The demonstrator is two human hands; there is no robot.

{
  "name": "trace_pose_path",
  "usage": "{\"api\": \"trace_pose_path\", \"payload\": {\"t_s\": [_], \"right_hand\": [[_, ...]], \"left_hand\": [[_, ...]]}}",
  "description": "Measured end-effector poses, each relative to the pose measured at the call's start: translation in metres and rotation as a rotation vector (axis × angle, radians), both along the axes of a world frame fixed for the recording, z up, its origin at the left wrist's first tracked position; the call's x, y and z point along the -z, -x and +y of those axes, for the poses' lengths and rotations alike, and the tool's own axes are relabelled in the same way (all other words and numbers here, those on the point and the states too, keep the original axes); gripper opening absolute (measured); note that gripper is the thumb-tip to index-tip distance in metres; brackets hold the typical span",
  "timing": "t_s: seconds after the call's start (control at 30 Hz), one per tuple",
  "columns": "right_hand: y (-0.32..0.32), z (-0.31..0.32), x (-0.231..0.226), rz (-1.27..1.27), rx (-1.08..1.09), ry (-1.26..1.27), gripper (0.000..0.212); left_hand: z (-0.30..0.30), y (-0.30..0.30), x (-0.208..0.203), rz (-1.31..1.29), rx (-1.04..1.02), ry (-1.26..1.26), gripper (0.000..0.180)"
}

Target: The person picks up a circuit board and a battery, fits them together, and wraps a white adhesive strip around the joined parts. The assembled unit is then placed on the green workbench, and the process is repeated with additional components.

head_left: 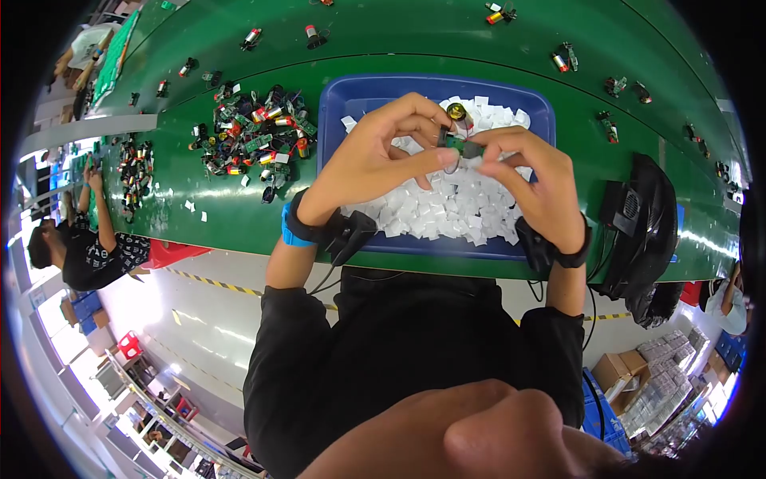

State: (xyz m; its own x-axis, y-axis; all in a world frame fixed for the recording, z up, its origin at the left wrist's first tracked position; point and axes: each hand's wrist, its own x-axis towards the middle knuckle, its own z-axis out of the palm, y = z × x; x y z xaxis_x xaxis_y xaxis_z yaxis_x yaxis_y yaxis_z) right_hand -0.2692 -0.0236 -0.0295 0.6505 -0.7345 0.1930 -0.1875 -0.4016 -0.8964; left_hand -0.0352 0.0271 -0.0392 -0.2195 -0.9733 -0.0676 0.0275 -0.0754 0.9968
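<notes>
Over a blue tray full of small white square pieces, both my hands meet at a small green circuit board. A round gold-ended part and thin wires stand up from its far side. My left hand pinches the board from the left between thumb and fingers. From the right, my right hand has its thumb and fingertips closed at a dark block on the board's right end. Fingers partly cover the assembly, so its finer details are hidden.
A heap of similar board assemblies lies left of the tray, with another cluster further left. More assemblies are scattered along the far side of the green table. A black bag sits at right. A co-worker works at far left.
</notes>
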Motion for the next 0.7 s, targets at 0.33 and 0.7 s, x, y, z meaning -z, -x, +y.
{"api": "trace_pose_path", "payload": {"t_s": [0.33, 0.7], "right_hand": [[-0.013, -0.002, 0.003, -0.149, 0.108, 0.008, 0.032], [-0.018, 0.006, 0.008, -0.088, 0.255, 0.071, 0.025]], "left_hand": [[-0.001, 0.001, 0.001, 0.023, 0.029, 0.040, 0.027], [0.006, 0.011, -0.007, -0.055, 0.110, 0.001, 0.037]]}}
